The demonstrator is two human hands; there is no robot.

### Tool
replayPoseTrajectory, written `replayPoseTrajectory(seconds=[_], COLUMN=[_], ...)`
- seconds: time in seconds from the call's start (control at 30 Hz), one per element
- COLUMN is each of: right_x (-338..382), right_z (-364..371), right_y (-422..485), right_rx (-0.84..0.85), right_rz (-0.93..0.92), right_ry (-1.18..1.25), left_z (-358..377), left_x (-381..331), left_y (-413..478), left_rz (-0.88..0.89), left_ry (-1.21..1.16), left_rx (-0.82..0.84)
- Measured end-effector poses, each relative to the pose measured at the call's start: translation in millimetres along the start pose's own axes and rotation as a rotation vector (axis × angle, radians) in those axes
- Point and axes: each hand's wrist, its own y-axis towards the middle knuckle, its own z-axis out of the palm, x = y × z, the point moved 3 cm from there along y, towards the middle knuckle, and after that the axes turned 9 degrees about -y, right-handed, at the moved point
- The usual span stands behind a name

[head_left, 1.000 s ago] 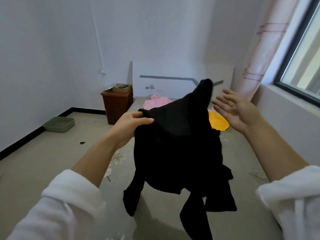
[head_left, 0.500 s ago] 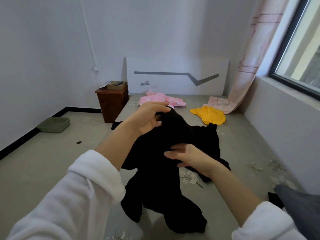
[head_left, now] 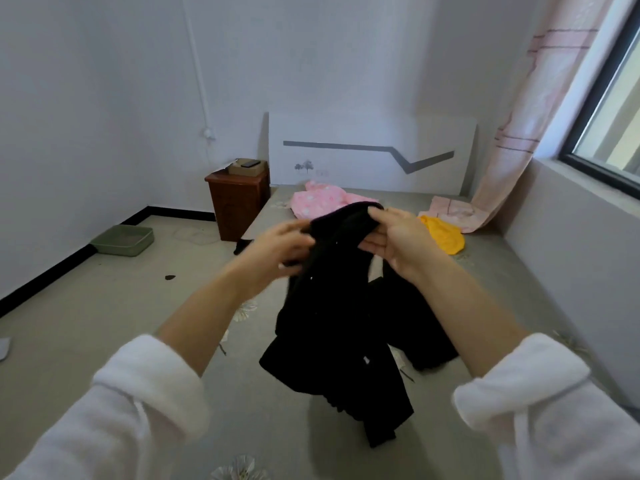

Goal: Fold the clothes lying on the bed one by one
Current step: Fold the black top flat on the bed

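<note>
A black garment [head_left: 339, 327] hangs bunched in front of me above the grey flowered bed [head_left: 485, 289]. Its top edge is pulled between both hands. My left hand [head_left: 277, 251] grips it from the left, fingers partly blurred. My right hand [head_left: 394, 240] pinches the top edge from the right, thumb over the cloth. The garment's lower ends trail onto the sheet. Further up the bed lie a pink garment [head_left: 318, 199] and a yellow garment [head_left: 443, 233].
A white headboard [head_left: 370, 150] stands at the bed's far end, with a brown nightstand [head_left: 239, 199] to its left. A pink curtain [head_left: 519, 133] hangs at the right window and spills onto the bed. A green tray [head_left: 124, 240] sits on the floor.
My right hand has risen from the garment's middle to its top edge beside my left hand. The garment is lifted higher off the bed.
</note>
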Motion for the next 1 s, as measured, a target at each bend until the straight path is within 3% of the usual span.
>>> replayPoseTrajectory(seconds=[0.13,0.23,0.33,0.53,0.7,0.83,1.0], right_x=[15.2,17.4,13.2,-42.8,-116.8,-158.8,-166.8], right_z=[12.0,22.9,15.3,-26.8,-44.9,-37.9,-15.4], right_y=[3.8,2.5,1.5,-11.8,-36.0,-50.7,-41.5], right_rx=[0.040,0.099,0.154,0.162,0.381,0.349,0.298], right_rz=[-0.002,-0.044,-0.085,0.089,0.259,0.207,0.128], right_ry=[0.039,-0.020,-0.144,-0.514,-0.666,-0.885,-0.626], left_z=[20.9,31.0,27.9,13.1,10.8,11.4,-5.8], left_x=[55.9,71.6,55.8,25.1,30.8,26.6,10.6], left_y=[-24.0,-21.5,-14.3,-0.8,-0.1,3.3,2.0], left_rz=[-0.167,-0.137,-0.191,-0.204,-0.321,-0.310,-0.209], left_ry=[0.211,0.213,0.047,-0.186,-0.288,-0.302,-0.337], left_rx=[0.279,0.189,0.016,-0.215,-0.220,-0.200,-0.186])
